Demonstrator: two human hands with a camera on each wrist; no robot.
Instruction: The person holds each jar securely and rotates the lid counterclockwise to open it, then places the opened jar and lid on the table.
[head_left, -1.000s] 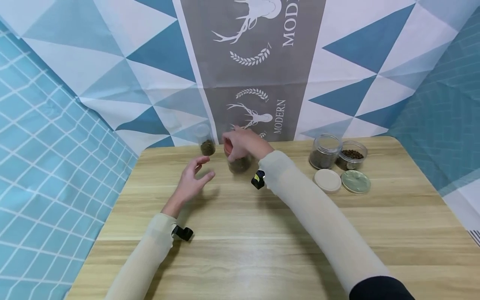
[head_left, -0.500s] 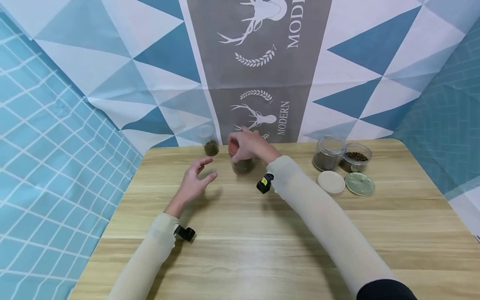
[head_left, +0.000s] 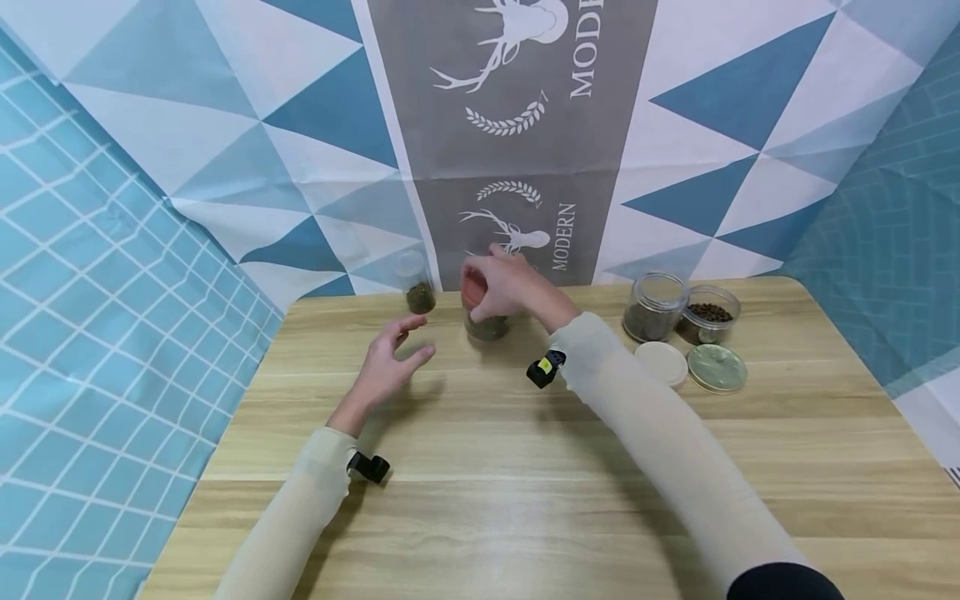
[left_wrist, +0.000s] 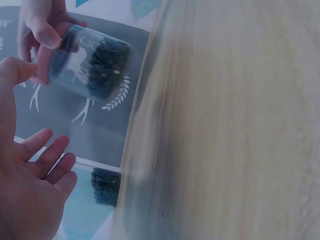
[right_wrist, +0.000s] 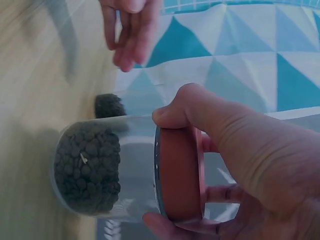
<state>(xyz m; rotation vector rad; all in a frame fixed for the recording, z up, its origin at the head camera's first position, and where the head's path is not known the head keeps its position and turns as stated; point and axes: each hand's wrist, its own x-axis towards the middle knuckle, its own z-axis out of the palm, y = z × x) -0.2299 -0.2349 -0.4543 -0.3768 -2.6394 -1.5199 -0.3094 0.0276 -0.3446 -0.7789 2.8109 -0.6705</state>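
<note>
My right hand [head_left: 504, 287] grips the red lid [right_wrist: 181, 172] of a clear jar [left_wrist: 85, 62], thumb and fingers spread around its rim. Dark, roundish pellets fill the jar's lower part, and its base is close over the table. To its left, my left hand [head_left: 386, 362] is held with relaxed, spread fingers and a raised thumb, touching nothing. Just beyond the left fingertips stands a narrower clear jar [head_left: 420, 296] with dark contents, near the table's back edge.
Toward the back right stand an open clear jar [head_left: 651, 317] and a lower open jar [head_left: 708, 315] with brown pellets. A white lid [head_left: 662, 363] and a green lid [head_left: 717, 368] lie before them. A patterned cloth [head_left: 517, 142] hangs behind the table [head_left: 480, 500].
My right wrist has swung slightly to the right, its fingers still around the red lid, and the jar sits a little higher in view. The left hand keeps nearly the same pose.
</note>
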